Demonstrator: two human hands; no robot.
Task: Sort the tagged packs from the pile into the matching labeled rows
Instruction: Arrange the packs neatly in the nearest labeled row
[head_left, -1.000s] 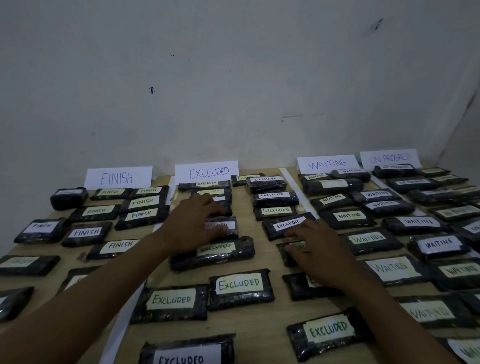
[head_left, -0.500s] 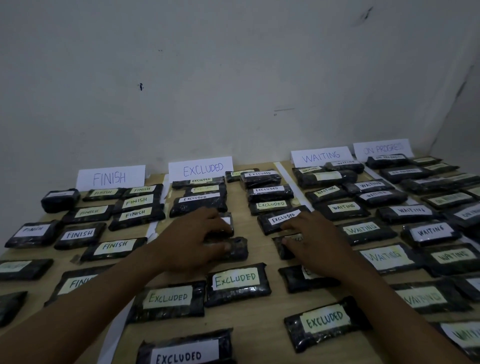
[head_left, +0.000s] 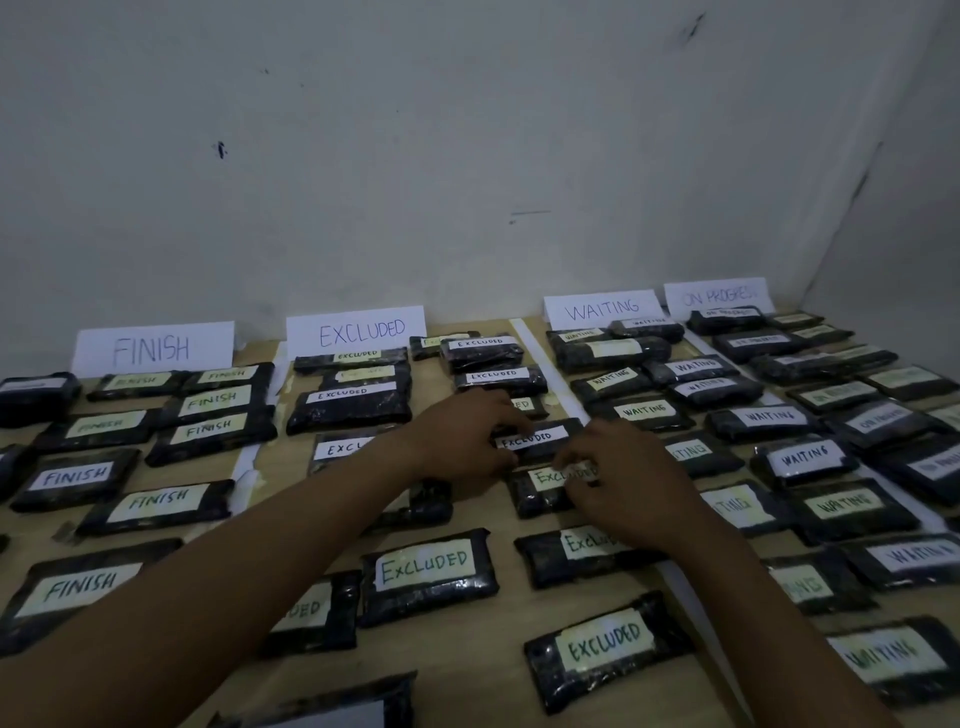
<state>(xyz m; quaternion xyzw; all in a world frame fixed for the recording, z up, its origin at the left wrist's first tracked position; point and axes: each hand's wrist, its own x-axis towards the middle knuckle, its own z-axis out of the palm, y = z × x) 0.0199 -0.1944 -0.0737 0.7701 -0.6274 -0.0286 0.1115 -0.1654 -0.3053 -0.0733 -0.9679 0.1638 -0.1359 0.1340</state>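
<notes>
Straightening step: Excluded row (head_left: 426, 571), sorting looks nearly done.
Left hand (head_left: 462, 441): pinches upper pack (head_left: 545, 439) end.
Right hand (head_left: 628, 488): curled on lower pack (head_left: 535, 496); grip unclear.
Next: probably square both packs.

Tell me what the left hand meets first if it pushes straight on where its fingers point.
The left hand would meet the dark pack tagged EXCLUDED right at its fingers, which probably touch it already; depth is unclear.
</notes>
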